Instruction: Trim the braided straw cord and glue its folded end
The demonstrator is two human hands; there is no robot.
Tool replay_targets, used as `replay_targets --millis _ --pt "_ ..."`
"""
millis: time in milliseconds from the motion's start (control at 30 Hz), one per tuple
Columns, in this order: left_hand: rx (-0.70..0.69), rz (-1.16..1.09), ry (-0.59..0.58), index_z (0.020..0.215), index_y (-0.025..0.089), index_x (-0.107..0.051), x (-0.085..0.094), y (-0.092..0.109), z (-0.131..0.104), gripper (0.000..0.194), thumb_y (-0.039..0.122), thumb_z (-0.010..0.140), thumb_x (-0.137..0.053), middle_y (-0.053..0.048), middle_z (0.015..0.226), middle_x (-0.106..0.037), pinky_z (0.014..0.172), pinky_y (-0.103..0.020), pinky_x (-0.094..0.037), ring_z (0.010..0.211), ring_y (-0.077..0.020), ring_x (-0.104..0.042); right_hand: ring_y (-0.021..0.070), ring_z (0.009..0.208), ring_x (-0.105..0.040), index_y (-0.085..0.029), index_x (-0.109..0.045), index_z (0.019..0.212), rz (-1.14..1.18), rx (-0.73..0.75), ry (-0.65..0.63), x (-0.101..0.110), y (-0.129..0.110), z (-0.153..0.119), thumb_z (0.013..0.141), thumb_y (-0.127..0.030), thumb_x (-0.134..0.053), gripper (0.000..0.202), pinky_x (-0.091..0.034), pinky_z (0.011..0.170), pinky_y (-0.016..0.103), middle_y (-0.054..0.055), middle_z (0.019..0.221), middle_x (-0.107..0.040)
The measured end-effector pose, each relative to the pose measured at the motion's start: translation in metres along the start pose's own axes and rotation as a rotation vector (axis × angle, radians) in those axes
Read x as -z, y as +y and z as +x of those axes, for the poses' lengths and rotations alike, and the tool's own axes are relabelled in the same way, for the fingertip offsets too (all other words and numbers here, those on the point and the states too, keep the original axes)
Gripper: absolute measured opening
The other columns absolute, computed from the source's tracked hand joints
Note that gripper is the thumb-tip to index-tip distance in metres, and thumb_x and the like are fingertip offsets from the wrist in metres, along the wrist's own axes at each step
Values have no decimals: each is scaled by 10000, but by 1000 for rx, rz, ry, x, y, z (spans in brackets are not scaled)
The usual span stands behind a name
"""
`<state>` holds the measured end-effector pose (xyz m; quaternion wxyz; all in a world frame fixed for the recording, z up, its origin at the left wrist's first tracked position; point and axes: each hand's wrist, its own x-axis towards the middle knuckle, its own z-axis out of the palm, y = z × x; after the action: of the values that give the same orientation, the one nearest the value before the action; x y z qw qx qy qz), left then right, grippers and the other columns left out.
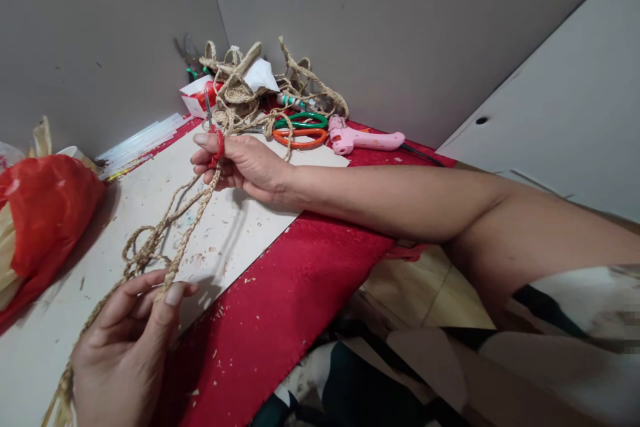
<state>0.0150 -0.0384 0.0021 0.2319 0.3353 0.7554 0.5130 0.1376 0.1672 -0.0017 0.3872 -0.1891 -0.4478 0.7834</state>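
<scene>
A braided straw cord (193, 227) runs taut between my two hands. My left hand (127, 340) pinches its near end between thumb and fingers. Farther back, my right hand (240, 163) has small red-handled scissors (219, 147) looped on its fingers, their blades pointing up and away. The cord passes at or under the right fingers; whether they grip it is partly hidden. A looser knotted length of braid (145, 243) lies beside it on the white board (260, 233), and a braid tail trails past my left hand toward the lower left.
Behind the right hand lie a heap of braided cord (240, 90), green-handled scissors (307, 121), orange-handled scissors (300, 140) and a pink glue gun (365, 138). Clear glue sticks (143, 140) and a red plastic bag (55, 213) are left. Red cloth (260, 320) covers the table; grey walls stand behind.
</scene>
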Motion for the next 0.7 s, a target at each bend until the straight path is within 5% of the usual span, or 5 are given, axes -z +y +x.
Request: replay_targets --millis 200,433,700 --pt "33 51 24 842 200 -737 4 -1 0 356 482 634 -798 53 446 -523 354 -109 -306 408 -56 -412 49 558 -585 -128 -640 729 -17 2 -31 -4 1 -4 890 -359 -599 284 -472 517 145 3 694 -666" --pt "78 -56 -38 922 240 -707 8 -9 9 391 426 606 -841 17 629 -684 545 -113 -471 563 -84 -589 52 546 -590 -128 -636 743 -35 5 8 -4 -3 -2 905 -349 -579 280 -478 525 151 -6 662 -662" --pt "176 -241 -159 848 215 -672 9 -3 11 293 339 632 -825 -7 668 -695 413 -147 -388 465 -76 -496 36 509 -570 -121 -618 749 -23 36 69 3 -6 8 939 -324 -535 290 -485 529 143 -18 636 -649"
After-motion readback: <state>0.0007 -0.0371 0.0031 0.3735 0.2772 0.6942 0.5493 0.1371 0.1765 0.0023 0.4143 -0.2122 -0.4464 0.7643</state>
